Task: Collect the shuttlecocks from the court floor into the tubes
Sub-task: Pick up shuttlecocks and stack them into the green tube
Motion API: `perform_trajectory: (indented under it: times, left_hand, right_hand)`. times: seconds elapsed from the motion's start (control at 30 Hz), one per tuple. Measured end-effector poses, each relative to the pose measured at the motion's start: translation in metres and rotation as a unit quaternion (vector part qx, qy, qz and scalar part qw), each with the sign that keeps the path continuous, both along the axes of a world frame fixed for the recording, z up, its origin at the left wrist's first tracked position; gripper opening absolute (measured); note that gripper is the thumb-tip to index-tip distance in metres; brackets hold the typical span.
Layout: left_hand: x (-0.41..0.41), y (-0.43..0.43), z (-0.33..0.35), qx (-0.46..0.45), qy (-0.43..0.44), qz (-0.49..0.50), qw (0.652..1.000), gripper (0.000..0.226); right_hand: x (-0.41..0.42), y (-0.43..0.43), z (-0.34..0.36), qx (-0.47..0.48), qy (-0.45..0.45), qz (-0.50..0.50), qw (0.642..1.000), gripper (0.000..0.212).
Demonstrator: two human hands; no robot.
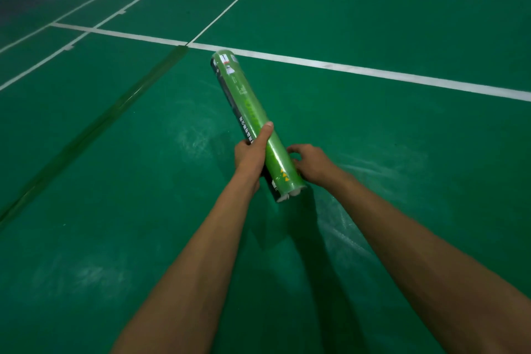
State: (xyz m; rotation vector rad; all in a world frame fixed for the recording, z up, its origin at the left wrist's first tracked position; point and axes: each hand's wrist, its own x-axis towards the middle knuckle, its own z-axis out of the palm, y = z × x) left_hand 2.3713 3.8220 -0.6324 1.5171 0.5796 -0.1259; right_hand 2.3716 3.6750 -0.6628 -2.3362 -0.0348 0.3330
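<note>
Left hand [249, 152] grips green tube [247, 100], aloft over court floor [115, 181] | right hand [309, 164] curled round its near end | I see white shuttlecocks [290, 195] poking from that end

**Markings: none legible**

Tube [253, 121]: white characters on black side strip [243, 126], too small to read; faint green lettering mid-body, blurred; three yellow triangles [284, 174] toward near end; white label [228, 62] at far end, unreadable.

Green court floor [373, 152], white lines [344, 67]
</note>
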Motion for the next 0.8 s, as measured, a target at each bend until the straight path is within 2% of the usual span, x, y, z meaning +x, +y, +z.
perform_trajectory:
  times: [0.1,0.2,0.27,0.37,0.43,0.5,0.6,0.7,0.8]
  left_hand:
    - [0.008,0.014,-0.002,0.014,-0.001,0.029,0.999,0.083]
    - [0.015,0.029,-0.006,0.012,-0.009,0.055,0.998,0.066]
    - [0.017,0.037,-0.009,-0.012,-0.007,0.078,0.997,0.058]
    - [0.015,0.045,-0.012,-0.047,0.008,0.095,0.994,0.065]
    - [0.014,0.049,-0.012,-0.078,0.006,0.102,0.992,0.062]
    - [0.013,0.051,-0.010,-0.105,0.003,0.112,0.988,0.060]
    - [0.012,0.057,-0.009,-0.130,-0.004,0.129,0.983,0.069]
    - [0.012,0.063,-0.009,-0.155,-0.020,0.153,0.976,0.077]
    - [0.010,0.066,-0.006,-0.187,-0.030,0.176,0.966,0.092]
  right_hand:
    - [0.005,0.015,-0.014,-0.036,-0.004,0.045,0.998,0.046]
    - [0.009,0.031,-0.025,-0.113,0.012,0.072,0.991,0.058]
    - [0.008,0.041,-0.031,-0.165,0.032,0.084,0.982,0.066]
    - [0.010,0.057,-0.043,-0.187,0.034,0.104,0.976,0.079]
    - [0.013,0.066,-0.055,-0.194,0.039,0.116,0.973,0.084]
    - [0.017,0.073,-0.064,-0.198,0.052,0.109,0.973,0.082]
    - [0.016,0.085,-0.073,-0.184,0.042,0.069,0.980,0.072]
    - [0.009,0.091,-0.077,-0.210,-0.043,0.041,0.976,0.055]
    - [0.005,0.092,-0.077,-0.256,-0.091,0.045,0.961,0.040]
